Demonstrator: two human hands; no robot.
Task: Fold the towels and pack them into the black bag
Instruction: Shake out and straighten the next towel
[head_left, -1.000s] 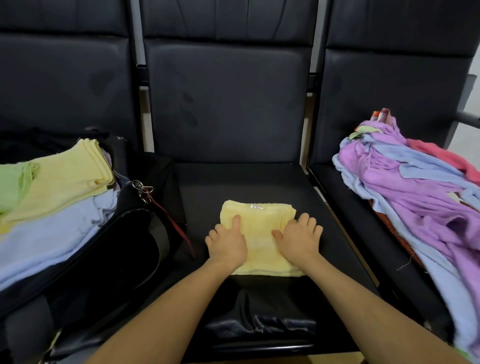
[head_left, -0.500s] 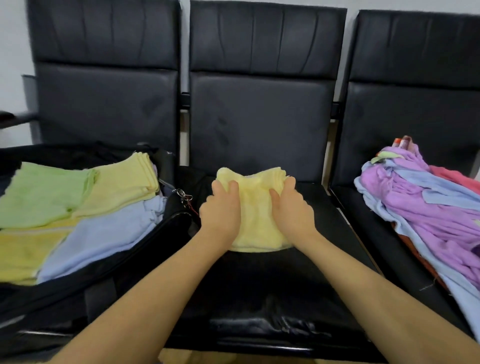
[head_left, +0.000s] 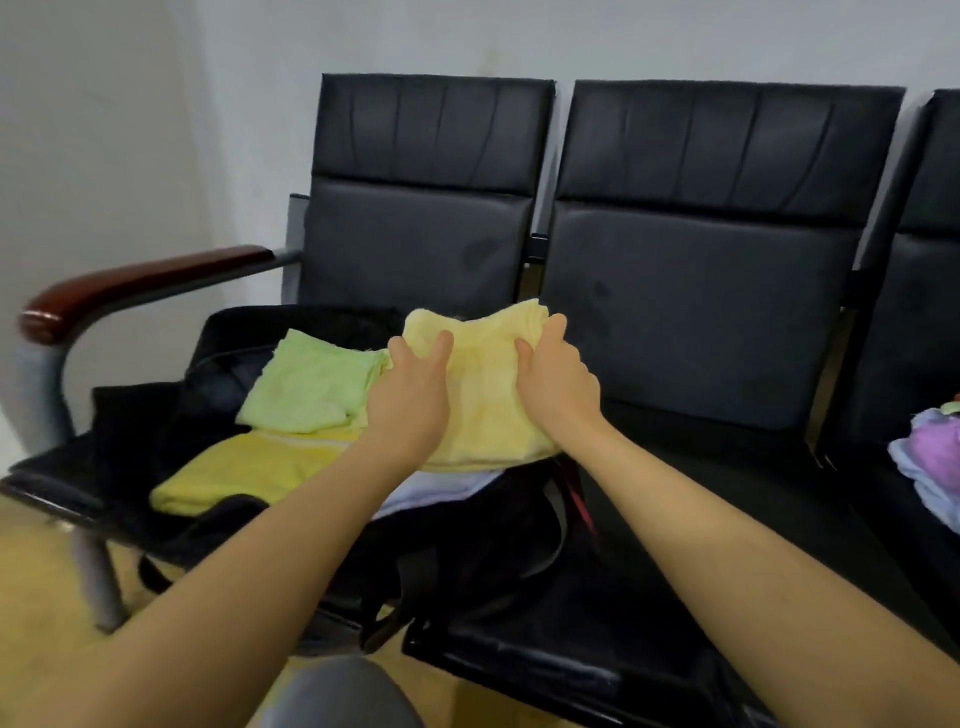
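Yellow folded towel is gripped at both sides by your left hand and right hand. You hold it over the open black bag, above the green towel and bright yellow towel packed inside.

A second ago the folded pale yellow towel lay flat on the middle seat under both palms. Now the left hand and right hand grip its sides, and it is over the black bag, above the towels packed there.
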